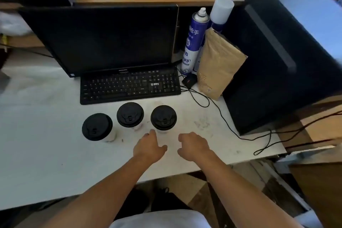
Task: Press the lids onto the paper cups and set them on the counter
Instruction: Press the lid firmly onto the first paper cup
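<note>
Three white paper cups with black lids stand upright on the white counter (37, 135): the left cup (97, 127), the middle cup (130, 114) and the right cup (163, 117). My left hand (149, 147) hovers just in front of the right cup, fingers loosely spread, one fingertip close to its base, holding nothing. My right hand (193, 146) hangs to the right of it over the counter, fingers curled but empty. Neither hand grips a cup.
A black keyboard (129, 85) and a dark monitor (103, 39) sit behind the cups. Spray cans (194, 39), a brown paper pouch (218, 66), a mouse (188, 80) and a black computer tower (277, 57) stand at the right. Cables (227, 124) trail across the counter's right side.
</note>
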A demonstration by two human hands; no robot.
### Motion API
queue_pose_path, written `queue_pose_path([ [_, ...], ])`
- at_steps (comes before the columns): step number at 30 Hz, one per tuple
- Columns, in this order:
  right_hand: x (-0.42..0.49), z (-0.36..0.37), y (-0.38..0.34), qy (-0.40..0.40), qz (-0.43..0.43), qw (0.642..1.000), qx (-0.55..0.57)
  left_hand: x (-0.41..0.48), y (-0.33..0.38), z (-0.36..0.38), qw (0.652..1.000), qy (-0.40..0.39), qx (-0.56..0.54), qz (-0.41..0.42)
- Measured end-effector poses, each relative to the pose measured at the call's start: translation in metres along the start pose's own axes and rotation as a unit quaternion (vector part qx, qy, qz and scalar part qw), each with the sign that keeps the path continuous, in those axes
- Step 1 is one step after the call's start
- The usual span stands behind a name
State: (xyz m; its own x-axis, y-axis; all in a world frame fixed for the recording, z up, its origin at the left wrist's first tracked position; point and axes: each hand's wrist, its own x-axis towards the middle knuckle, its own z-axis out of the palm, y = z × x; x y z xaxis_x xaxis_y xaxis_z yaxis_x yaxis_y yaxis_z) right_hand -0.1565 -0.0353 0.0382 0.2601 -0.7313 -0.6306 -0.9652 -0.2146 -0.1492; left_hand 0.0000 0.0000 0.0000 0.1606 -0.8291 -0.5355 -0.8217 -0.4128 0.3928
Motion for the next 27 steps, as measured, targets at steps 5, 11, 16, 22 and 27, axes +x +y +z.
queue_pose_path([
  [5,0.014,-0.014,0.007,0.032,0.027,0.998,0.055,0.016,0.000,0.008,0.975,0.082,-0.201,-0.038],
  [11,0.025,-0.040,0.007,0.101,0.032,0.986,0.130,0.033,0.003,0.020,0.930,0.127,-0.346,0.001],
  [16,0.027,-0.052,-0.011,0.158,-0.021,0.969,0.188,0.035,0.005,0.024,0.912,0.170,-0.371,0.025],
  [22,0.026,-0.045,-0.028,0.160,-0.083,0.962,0.204,0.033,0.007,0.019,0.899,0.167,-0.400,0.057],
  [27,0.022,-0.039,-0.026,0.170,-0.091,0.954,0.231,0.028,0.011,0.018,0.903,0.150,-0.392,0.086],
])
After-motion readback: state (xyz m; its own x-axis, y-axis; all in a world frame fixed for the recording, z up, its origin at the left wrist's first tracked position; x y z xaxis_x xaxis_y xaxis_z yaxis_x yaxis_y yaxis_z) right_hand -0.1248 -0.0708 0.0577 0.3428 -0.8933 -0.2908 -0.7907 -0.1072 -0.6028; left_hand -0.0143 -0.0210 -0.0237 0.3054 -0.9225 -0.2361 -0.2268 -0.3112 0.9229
